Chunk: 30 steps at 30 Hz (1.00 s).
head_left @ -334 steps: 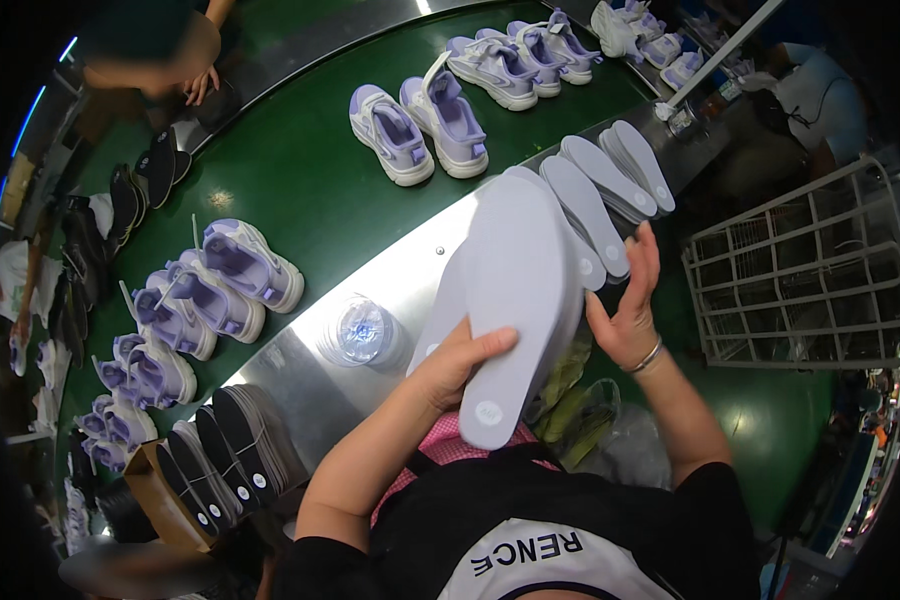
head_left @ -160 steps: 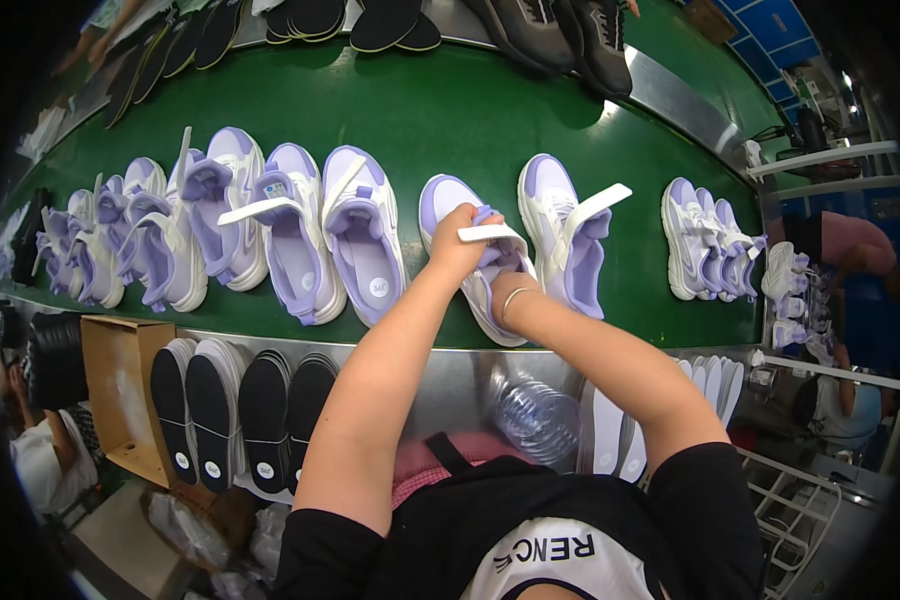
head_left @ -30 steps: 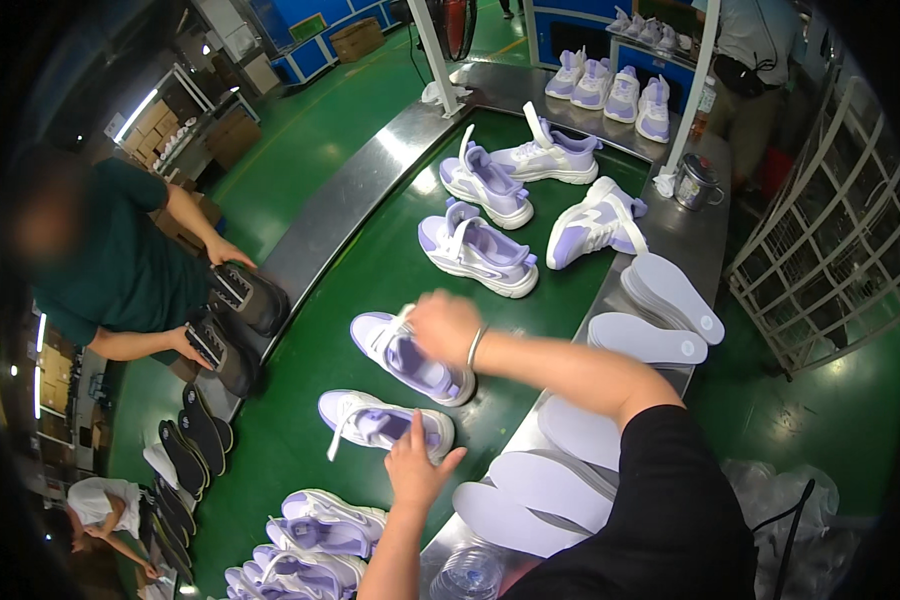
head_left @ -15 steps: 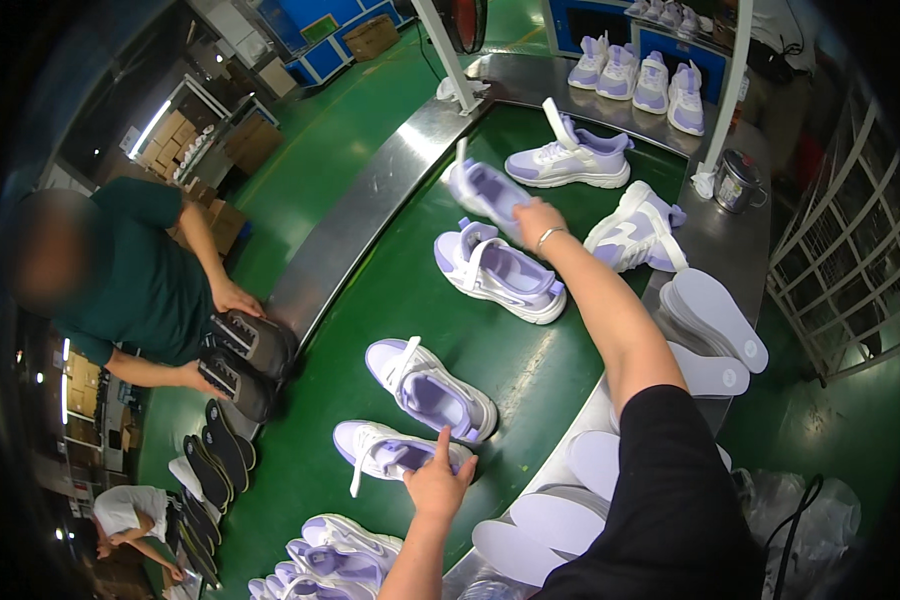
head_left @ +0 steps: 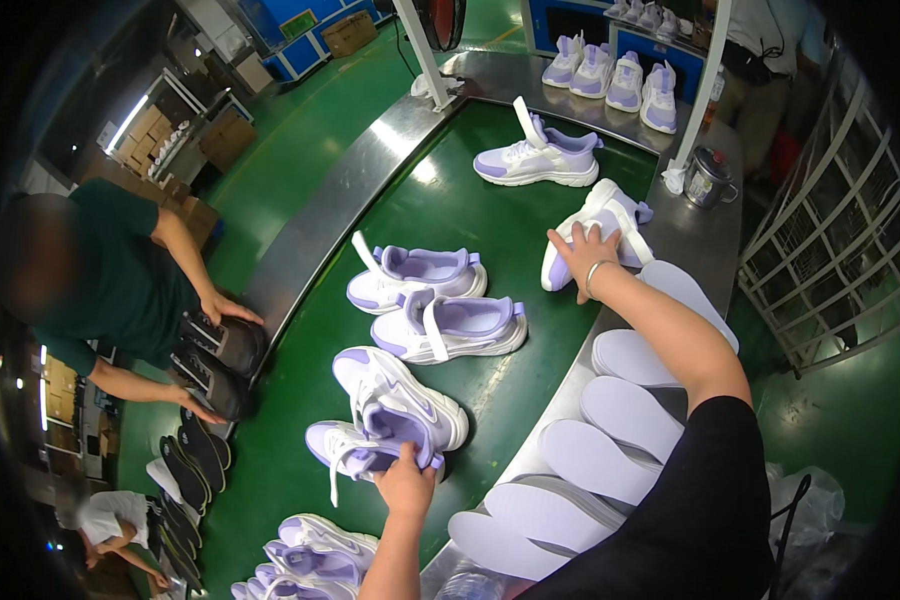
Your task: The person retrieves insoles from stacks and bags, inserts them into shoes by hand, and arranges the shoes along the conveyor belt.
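My left hand (head_left: pixel 407 484) is closed on the heel of a white and lilac sneaker (head_left: pixel 350 446), fingers at its collar. Against that shoe leans a second sneaker (head_left: pixel 400 392), tilted so that its side shows. Farther right, my right hand (head_left: pixel 587 258) lies over another sneaker (head_left: pixel 610 213), its fingers spread and touching the upper. Between my hands two sneakers, a farther one (head_left: pixel 415 278) and a nearer one (head_left: pixel 450 325), stand side by side, straps loose. One more sneaker (head_left: pixel 538 158) stands at the far end of the green belt (head_left: pixel 530 400).
Pale insoles (head_left: pixel 610 450) lie in piles along the near metal edge. Several sneakers (head_left: pixel 315 560) stand at lower left, others (head_left: pixel 610 78) at the far end. A metal mug (head_left: pixel 710 178) sits by a white post (head_left: pixel 705 90). Across the belt, a person (head_left: pixel 120 270) holds dark shoes (head_left: pixel 220 350).
The sneaker my right hand held now stands beside its neighbour, and my right hand has moved right to another sneaker. One shoe near my left hand has tipped against the other.
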Available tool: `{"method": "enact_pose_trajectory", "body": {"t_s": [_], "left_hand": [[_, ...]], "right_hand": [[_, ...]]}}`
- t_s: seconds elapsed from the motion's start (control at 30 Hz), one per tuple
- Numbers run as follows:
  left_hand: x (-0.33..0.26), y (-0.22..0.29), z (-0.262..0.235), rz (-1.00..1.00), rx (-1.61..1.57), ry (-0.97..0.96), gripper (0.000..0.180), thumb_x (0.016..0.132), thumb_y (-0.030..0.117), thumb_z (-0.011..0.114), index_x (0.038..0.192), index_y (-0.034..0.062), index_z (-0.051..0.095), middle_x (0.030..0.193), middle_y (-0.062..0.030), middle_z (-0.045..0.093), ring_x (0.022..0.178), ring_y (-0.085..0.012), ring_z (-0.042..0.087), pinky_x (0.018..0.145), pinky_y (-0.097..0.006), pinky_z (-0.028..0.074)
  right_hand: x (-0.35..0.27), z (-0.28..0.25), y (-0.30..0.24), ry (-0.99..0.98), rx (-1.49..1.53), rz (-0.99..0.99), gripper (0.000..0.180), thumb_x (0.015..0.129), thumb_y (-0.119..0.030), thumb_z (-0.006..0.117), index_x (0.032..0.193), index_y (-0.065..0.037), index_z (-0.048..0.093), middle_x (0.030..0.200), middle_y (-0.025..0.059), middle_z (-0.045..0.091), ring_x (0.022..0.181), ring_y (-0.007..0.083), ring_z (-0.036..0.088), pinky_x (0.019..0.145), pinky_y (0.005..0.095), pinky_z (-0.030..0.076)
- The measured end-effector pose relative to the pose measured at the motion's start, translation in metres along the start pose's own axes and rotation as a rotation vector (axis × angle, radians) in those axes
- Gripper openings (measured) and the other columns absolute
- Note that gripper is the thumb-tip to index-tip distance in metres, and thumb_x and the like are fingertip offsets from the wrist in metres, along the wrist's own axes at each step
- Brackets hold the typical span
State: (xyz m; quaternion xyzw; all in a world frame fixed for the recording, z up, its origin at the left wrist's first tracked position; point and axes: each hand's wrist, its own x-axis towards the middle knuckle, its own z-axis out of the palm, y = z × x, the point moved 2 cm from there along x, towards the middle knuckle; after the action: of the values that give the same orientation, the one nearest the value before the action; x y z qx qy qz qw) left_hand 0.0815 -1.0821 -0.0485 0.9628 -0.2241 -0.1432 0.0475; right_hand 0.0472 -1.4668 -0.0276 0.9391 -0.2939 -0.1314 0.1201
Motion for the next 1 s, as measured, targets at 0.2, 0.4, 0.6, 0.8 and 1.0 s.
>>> {"method": "enact_pose_trajectory", "body": {"t_s": [0.2,0.4,0.6,0.8,1.0], "left_hand": [[-0.001,-0.007,0.008,-0.004,0.026,0.057,0.037,0.067,0.029,0.062,0.098,0.0150,0.047,0.073,-0.0096,0.061,0.070,-0.0260,0.058,0.073,-0.040,0.034],[0.000,-0.001,0.013,0.015,-0.003,0.086,0.038,0.066,0.029,0.063,0.097,0.0137,0.048,0.073,-0.0102,0.060,0.069,-0.0269,0.057,0.072,-0.039,0.034],[0.000,-0.011,0.019,0.002,-0.014,0.100,0.040,0.063,0.026,0.064,0.098,0.0135,0.049,0.071,-0.0100,0.059,0.066,-0.0269,0.056,0.071,-0.039,0.034],[-0.001,-0.011,0.019,-0.015,0.013,0.107,0.041,0.063,0.025,0.064,0.099,0.0155,0.049,0.069,-0.0104,0.058,0.063,-0.0265,0.056,0.070,-0.039,0.033],[0.000,-0.009,0.015,0.043,0.020,0.079,0.040,0.062,0.025,0.065,0.098,0.0157,0.050,0.066,-0.0102,0.057,0.061,-0.0258,0.055,0.069,-0.039,0.033]], "right_hand": [[0.066,-0.010,0.000,0.142,0.079,-0.311,0.059,0.068,-0.016,0.059,0.122,-0.019,0.036,0.107,0.0044,0.051,0.095,0.0234,0.051,0.081,0.0440,0.037],[0.128,-0.061,-0.032,0.476,0.244,-0.282,0.039,0.074,-0.016,0.050,0.112,-0.017,0.048,0.129,0.0039,0.035,0.122,0.0189,0.028,0.097,0.0483,0.019],[0.140,0.002,-0.022,0.091,0.411,-0.039,0.054,0.075,-0.013,0.048,0.126,-0.018,0.032,0.132,0.0053,0.030,0.122,0.0203,0.028,0.097,0.0489,0.022],[0.116,0.031,-0.017,0.044,0.570,0.170,0.088,0.062,-0.017,0.066,0.132,-0.029,0.015,0.138,0.0142,0.004,0.115,0.0357,0.034,0.083,0.0449,0.041],[0.168,0.034,-0.014,0.459,0.834,0.183,0.038,0.068,-0.017,0.052,0.105,-0.009,0.054,0.107,0.0185,0.052,0.089,0.0354,0.054,0.078,0.0400,0.043]]}}
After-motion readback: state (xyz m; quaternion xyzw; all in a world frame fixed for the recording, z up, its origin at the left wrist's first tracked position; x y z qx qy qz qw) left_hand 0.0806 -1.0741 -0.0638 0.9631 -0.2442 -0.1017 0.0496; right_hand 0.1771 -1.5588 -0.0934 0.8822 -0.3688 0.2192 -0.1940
